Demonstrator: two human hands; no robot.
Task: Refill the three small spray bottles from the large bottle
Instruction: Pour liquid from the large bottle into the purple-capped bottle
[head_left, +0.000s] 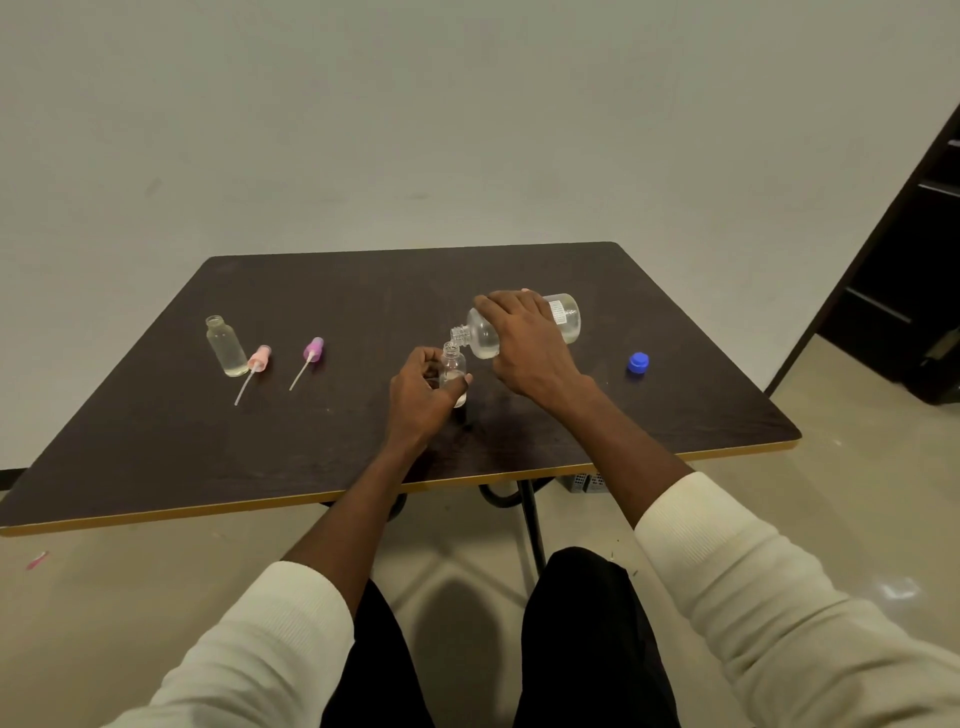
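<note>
My right hand (524, 338) grips the large clear bottle (563, 319), tipped nearly flat with its open neck over a small clear bottle (453, 369). My left hand (421, 392) holds that small bottle upright on the dark table (311, 447); a little liquid shows at its bottom. Another small uncapped bottle (227, 346) stands at the left, full of clear liquid. Beside it lie a pink spray top (258, 359) and a purple spray top (312, 349), each with a dip tube. A third small bottle is not visible.
The large bottle's blue cap (638, 362) lies on the table to the right. A dark cabinet (914, 291) stands at the far right. A pink scrap (36, 560) lies on the floor at the left. My legs are under the table's near edge.
</note>
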